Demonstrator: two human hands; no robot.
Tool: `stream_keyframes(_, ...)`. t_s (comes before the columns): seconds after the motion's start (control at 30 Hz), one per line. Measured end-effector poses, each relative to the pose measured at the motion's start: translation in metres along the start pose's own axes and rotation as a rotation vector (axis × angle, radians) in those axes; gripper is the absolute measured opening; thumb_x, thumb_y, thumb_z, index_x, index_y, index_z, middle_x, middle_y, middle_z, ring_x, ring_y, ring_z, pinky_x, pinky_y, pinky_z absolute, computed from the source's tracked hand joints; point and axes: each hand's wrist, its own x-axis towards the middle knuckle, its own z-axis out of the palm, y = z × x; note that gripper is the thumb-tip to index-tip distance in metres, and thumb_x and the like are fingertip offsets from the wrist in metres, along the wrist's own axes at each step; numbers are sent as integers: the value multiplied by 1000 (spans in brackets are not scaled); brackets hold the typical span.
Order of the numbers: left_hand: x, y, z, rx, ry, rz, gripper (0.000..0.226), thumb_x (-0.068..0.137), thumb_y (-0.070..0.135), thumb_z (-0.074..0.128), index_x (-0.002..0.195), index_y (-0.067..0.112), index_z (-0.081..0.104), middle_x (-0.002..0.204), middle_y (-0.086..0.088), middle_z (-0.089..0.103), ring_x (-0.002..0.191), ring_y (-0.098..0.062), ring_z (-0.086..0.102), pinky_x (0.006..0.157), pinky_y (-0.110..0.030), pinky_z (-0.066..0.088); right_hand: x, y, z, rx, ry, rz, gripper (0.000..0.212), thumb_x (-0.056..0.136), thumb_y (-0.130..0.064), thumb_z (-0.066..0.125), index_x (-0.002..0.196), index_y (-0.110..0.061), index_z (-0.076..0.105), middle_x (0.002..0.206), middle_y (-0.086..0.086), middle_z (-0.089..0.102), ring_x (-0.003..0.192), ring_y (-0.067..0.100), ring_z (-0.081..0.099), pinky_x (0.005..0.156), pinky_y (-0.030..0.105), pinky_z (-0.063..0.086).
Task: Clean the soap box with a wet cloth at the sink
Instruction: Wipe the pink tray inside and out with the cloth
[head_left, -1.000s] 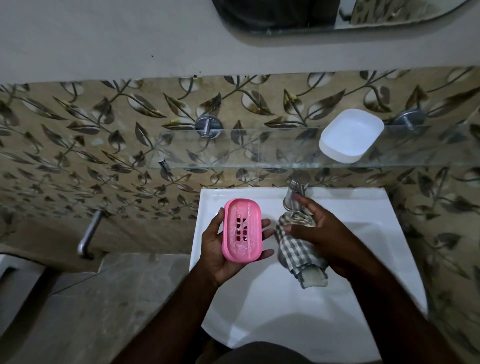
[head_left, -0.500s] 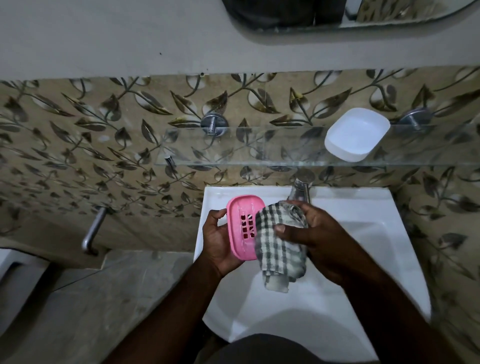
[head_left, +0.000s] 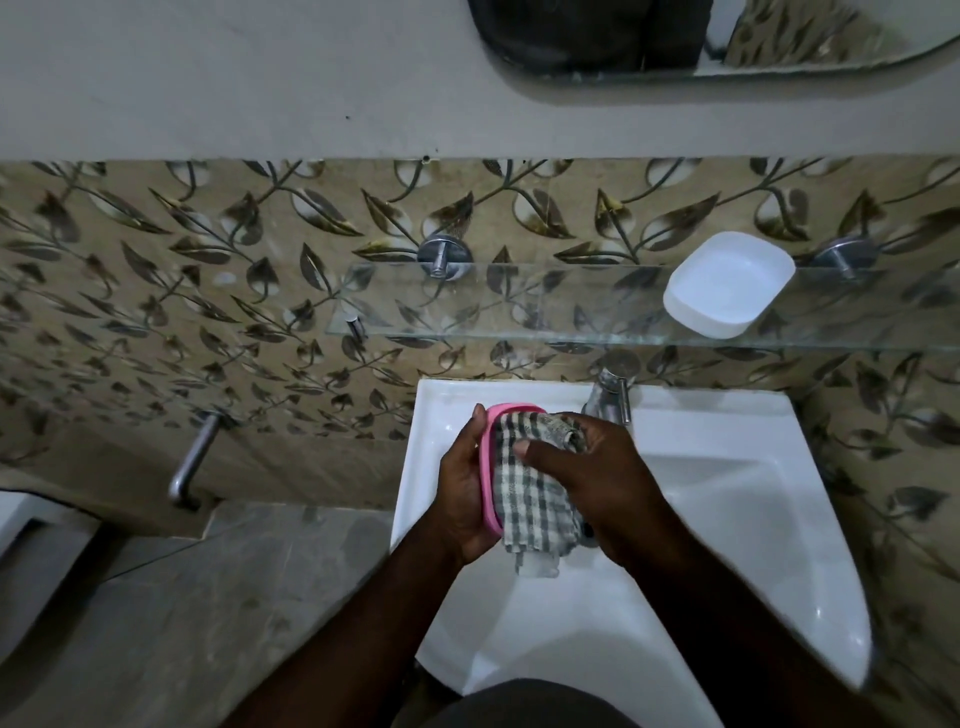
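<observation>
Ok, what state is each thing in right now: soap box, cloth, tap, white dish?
soap box: gripped by left hand, mostly under the checked cloth.
checked cloth: gripped by right hand, pressed on the soap box.
tap: no stream visible.
white dish: upright, empty, on glass shelf.

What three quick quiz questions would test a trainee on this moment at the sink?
1. True or false: the left hand holds the pink soap box.
2. Which hand presses the checked cloth against that box? A) left B) right C) neither
3. Fill in: the white dish sits on the glass ____.

Key: 1 true. 2 B, the right hand. 3 shelf.
</observation>
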Motion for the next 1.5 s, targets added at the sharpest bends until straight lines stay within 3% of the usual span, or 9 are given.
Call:
stream_keyframes(0.3,0,2,-3,87,45,41,71,79,68,46,89,4,76,86,-15,73,78,-25,70,77,-33,56,-16,20,17,-220,29,-20,4,82,-12,72,84,-15,74,78,5,75,74,22,72,76,46,58)
stream_keyframes(0.53,-6,-1,7,53,39,37,63,85,64,45,98,10,75,98,-13,72,91,-24,70,82,-36,54,0,10,25,-91,86,-62,9,80,-21,71,85,-14,72,80,7,75,79,25,73,80,50,57)
stream_keyframes(0.67,-6,7,8,117,36,68,61,79,65,45,78,13,78,77,-9,72,69,-18,69,71,-28,54,-14,23,24,-250,38,-126,9,78,-18,73,85,-13,70,77,5,73,73,21,70,73,42,58)
stream_keyframes(0.8,-4,9,2,162,109,111,66,72,74,51,81,15,78,84,-12,69,71,-20,67,77,-34,51,-24,36,20,-405,-76,-143,11,77,-21,67,85,-14,64,78,5,69,72,21,66,72,43,55)
stream_keyframes(0.97,-8,-2,10,20,29,53,78,81,75,36,86,10,77,90,-12,74,84,-22,71,79,-33,56,-4,15,26,-277,67,-188,4,85,-19,69,85,-15,68,80,3,72,76,19,69,74,38,57)
stream_keyframes(1.13,-7,4,10,68,75,82,71,79,72,41,72,10,75,72,-11,68,62,-19,66,66,-28,54,-27,31,27,-329,33,-197,6,86,-19,70,88,-13,69,80,4,72,73,16,68,69,30,56)
stream_keyframes(1.23,-8,6,5,173,124,89,73,73,72,42,84,9,76,82,-14,69,68,-21,67,69,-30,54,-35,32,19,-340,-57,-100,4,83,-13,72,85,-10,70,79,8,72,73,24,69,70,39,57)
stream_keyframes(1.4,-10,1,17,75,-10,47,63,89,63,41,88,11,76,90,-12,73,84,-22,71,77,-32,55,-11,-5,27,-112,94,-136,9,83,-15,72,74,-15,69,73,7,72,72,26,70,76,49,57)
stream_keyframes(1.5,-8,7,13,40,-33,65,58,86,65,45,71,13,66,68,-5,65,65,-17,64,66,-28,50,-22,-7,32,-135,-13,-158,11,81,-19,64,89,-14,68,85,12,72,81,31,69,79,46,56)
